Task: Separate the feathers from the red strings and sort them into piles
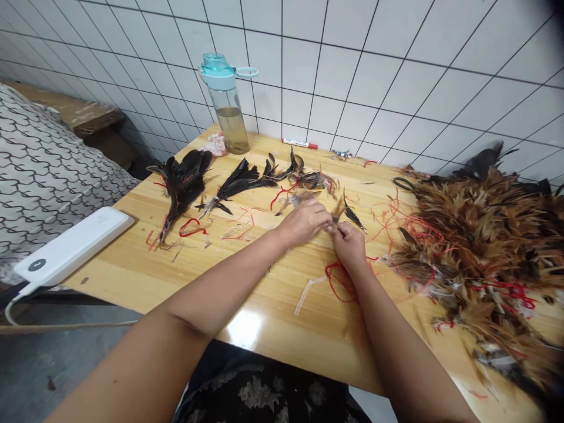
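My left hand and my right hand meet over the middle of the table, fingertips pinched together. Between them is a small brown feather, its lower end hidden by the fingers. A dark feather lies just beyond my right hand. Behind my left hand are loose grey and brown feathers. Red string loops beneath my right wrist, and a pale strip lies between my forearms.
A big heap of brown feathers covers the table's right side. Black feather bunches lie at the left. A water bottle and a red-capped marker are near the tiled wall. A white power bank sits at the left edge.
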Motion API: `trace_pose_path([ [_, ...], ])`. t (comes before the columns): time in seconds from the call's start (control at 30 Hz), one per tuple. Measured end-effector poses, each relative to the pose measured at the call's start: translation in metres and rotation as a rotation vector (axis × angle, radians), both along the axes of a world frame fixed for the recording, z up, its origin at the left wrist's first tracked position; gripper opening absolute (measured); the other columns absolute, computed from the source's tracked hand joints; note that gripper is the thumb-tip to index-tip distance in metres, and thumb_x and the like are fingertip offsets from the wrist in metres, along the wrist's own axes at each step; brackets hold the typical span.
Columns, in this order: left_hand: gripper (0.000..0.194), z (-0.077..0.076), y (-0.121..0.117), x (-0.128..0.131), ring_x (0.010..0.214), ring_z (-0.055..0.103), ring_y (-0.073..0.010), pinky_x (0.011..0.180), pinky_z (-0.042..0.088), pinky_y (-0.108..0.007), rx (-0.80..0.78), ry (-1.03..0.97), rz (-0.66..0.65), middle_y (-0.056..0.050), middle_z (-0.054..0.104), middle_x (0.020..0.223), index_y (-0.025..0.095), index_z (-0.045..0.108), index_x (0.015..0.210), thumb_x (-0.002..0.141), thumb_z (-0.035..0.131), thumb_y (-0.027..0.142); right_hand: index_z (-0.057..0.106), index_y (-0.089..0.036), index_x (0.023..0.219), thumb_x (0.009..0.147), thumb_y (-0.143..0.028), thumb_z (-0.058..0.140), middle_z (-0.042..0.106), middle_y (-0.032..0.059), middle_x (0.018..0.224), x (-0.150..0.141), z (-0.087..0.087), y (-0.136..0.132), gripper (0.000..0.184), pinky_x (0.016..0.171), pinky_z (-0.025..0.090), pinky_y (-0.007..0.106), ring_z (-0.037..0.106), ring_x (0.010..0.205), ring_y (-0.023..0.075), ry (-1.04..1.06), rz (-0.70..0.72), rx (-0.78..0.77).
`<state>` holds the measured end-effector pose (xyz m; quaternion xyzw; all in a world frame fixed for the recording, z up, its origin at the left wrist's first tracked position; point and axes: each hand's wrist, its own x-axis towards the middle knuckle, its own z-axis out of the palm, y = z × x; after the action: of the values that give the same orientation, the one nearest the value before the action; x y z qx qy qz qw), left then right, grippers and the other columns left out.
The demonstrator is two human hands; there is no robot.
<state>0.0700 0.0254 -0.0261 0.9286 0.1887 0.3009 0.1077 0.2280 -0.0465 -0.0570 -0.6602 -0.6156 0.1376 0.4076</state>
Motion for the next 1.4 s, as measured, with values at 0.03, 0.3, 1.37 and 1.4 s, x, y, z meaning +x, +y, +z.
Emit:
trace_pose_path([
  [0.03, 0.023, 0.0, 0.001, 0.0, 0.092, 0.052, -0.0195, 0.085, 0.041, -0.033, 0.002, -0.044, 0.023, -0.008, 0.064, 0.091, 0.017, 0.065, 0.091, 0.093, 0.044, 0.028, 0.061, -0.02, 0.06, 0.079, -0.034, 0.052, 0.054, 0.0013, 0.061, 0.001, 0.0, 0.0, 0.025, 0.061, 0.036, 0.029, 0.048, 0.061, 0.0156, 0.017, -0.011, -0.003],
  [0.3, 0.011, -0.008, 0.031, -0.022, 0.097, 0.052, -0.0231, 0.091, 0.039, -0.038, -0.172, -0.139, 0.677, -0.008, 0.063, 0.095, 0.019, 0.064, 0.088, 0.085, 0.053, 0.02, 0.066, -0.018, 0.072, 0.08, -0.041, 0.052, 0.065, 0.0023, 0.068, 0.003, 0.002, -0.003, 0.028, 0.066, 0.043, 0.03, 0.056, 0.066, 0.018, 0.244, -0.139, 0.009],
  [1.37, 0.009, -0.005, -0.004, 0.017, 0.06, 0.047, -0.008, 0.059, 0.036, -0.021, -1.023, -0.425, 0.17, 0.002, 0.053, 0.067, 0.015, 0.052, 0.078, 0.079, 0.056, 0.023, 0.072, -0.017, 0.076, 0.078, -0.043, 0.054, 0.068, 0.0041, 0.073, 0.002, 0.004, -0.002, 0.031, 0.069, 0.044, 0.031, 0.057, 0.07, 0.0189, 0.297, -0.154, 0.003],
  [1.4, 0.009, -0.006, -0.006, 0.018, 0.059, 0.047, -0.0077, 0.058, 0.036, -0.021, -1.065, -0.43, 0.142, 0.003, 0.052, 0.066, 0.015, 0.051, 0.077, 0.078, 0.056, 0.022, 0.071, -0.018, 0.075, 0.078, -0.043, 0.055, 0.067, 0.0035, 0.072, 0.002, 0.003, -0.001, 0.03, 0.069, 0.044, 0.031, 0.056, 0.07, 0.0188, 0.293, -0.146, 0.006],
])
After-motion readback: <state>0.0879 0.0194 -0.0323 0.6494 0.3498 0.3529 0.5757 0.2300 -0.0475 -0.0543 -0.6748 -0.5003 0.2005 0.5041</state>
